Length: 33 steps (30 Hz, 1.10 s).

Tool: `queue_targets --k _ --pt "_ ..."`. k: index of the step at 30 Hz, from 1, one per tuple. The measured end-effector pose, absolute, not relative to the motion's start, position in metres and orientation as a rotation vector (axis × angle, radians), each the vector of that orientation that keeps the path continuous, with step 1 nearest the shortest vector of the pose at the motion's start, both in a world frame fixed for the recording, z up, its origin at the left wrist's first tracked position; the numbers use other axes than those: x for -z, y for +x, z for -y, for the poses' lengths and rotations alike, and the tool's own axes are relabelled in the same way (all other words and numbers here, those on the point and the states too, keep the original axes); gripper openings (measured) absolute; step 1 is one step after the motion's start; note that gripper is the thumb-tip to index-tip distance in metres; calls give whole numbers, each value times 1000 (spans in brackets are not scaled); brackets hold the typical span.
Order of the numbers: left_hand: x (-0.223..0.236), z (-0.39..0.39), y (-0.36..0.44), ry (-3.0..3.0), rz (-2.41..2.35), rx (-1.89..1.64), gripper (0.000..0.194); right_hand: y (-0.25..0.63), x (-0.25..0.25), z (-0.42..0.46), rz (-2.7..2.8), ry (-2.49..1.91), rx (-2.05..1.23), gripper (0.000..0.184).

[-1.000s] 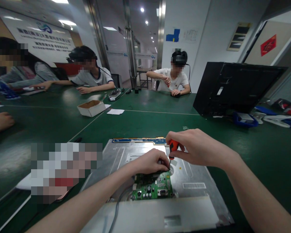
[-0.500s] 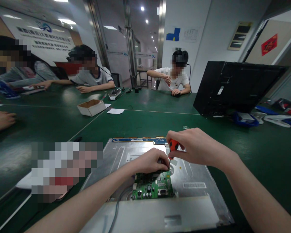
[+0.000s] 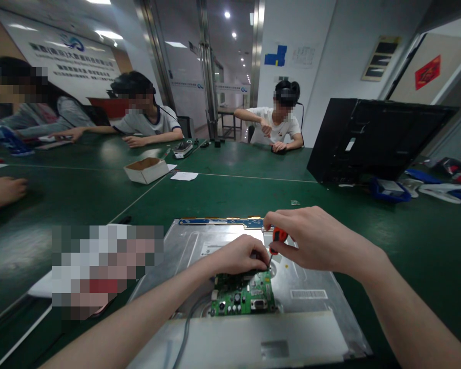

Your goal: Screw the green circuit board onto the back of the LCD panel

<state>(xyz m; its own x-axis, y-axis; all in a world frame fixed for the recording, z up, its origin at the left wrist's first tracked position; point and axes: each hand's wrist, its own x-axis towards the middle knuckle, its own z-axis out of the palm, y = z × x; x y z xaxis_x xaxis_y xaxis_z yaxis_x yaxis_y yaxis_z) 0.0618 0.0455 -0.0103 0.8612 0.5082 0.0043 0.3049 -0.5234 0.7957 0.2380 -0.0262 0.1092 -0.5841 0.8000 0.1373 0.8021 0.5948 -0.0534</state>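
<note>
A green circuit board (image 3: 243,294) lies on a flat metal display panel (image 3: 315,277) in front of me. My right hand (image 3: 305,238) is closed round the red and black handle of a screwdriver (image 3: 279,236). The screwdriver leans to the right, its tip down at the board's far right corner. At that same corner, my left hand (image 3: 249,254) has its fingers bent and pressed together beside the tip. Whatever those fingers pinch is hidden. A grey cable (image 3: 186,328) runs from the board's left side towards me.
A black monitor (image 3: 376,138) stands at the right, near a blue tray (image 3: 390,189). An open carton (image 3: 146,170) and a paper slip (image 3: 184,176) lie farther back on the green table (image 3: 230,197). Several people sit round it; one person's hand (image 3: 3,192) rests at the left.
The screwdriver handle has tilted to the right and my right hand has shifted slightly right and down with it. My left hand stays at the board's corner.
</note>
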Motion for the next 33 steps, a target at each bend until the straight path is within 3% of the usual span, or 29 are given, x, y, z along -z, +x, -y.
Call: queue_targets --k 4,13,17,23,27,31,33 --pt "11 -46 62 2173 -588 -292 9 236 -111 28 2706 -1429 99 14" --pt "12 -45 61 2149 -579 -318 9 241 -110 29 2682 -1440 67 6" --pt "11 -44 60 2142 -574 -322 10 238 -110 27 2706 -1524 154 18" --pt "12 -45 61 2144 -579 -318 11 240 -111 33 2689 -1436 -29 6" --pt "13 -45 61 2143 -582 -321 11 239 -109 29 2685 -1453 19 3" --pt "12 -44 61 2152 -601 -317 11 237 -108 27 2694 -1531 148 17" --pt "11 -44 61 2157 -600 -315 11 237 -108 28 2683 -1511 110 15"
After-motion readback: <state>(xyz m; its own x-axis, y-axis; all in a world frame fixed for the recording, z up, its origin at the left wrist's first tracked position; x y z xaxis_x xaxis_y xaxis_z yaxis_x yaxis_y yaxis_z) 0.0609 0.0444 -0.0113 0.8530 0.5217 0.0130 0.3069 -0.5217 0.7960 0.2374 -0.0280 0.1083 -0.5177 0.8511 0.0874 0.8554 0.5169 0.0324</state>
